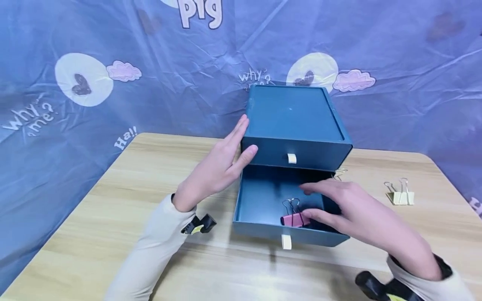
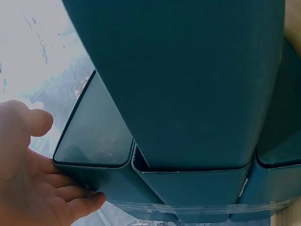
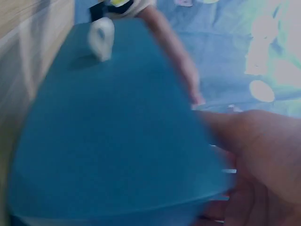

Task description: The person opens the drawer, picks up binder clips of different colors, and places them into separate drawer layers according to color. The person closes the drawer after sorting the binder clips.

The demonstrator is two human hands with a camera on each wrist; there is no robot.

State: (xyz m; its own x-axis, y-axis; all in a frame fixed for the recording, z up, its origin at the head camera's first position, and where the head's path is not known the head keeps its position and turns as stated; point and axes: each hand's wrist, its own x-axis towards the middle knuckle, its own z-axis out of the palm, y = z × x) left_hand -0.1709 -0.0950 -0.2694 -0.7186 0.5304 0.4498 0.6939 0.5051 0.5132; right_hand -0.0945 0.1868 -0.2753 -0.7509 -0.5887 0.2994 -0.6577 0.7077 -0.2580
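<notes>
A dark blue two-drawer box (image 1: 297, 113) stands on the table with its lower drawer (image 1: 260, 196) pulled out. Inside that drawer, near the front, sits a pink binder clip (image 1: 295, 220) with its wire handles up. My left hand (image 1: 222, 165) rests with straight fingers along the box's upper left side; in the left wrist view the fingers (image 2: 77, 193) lie against the box wall. Over the right part of the drawer is my right hand (image 1: 348, 205), thumb and index finger spread apart, the thumb tip right at the clip's end. The drawer front (image 3: 122, 127) is blurred in the right wrist view.
A pale yellow binder clip (image 1: 401, 197) stands on the wooden table (image 1: 150, 175) at the right. Wire handles (image 1: 340, 172) of another clip peek out beside the box. White tabs mark the upper drawer (image 1: 312, 155) and the lower one. A blue printed cloth (image 1: 180, 75) hangs behind.
</notes>
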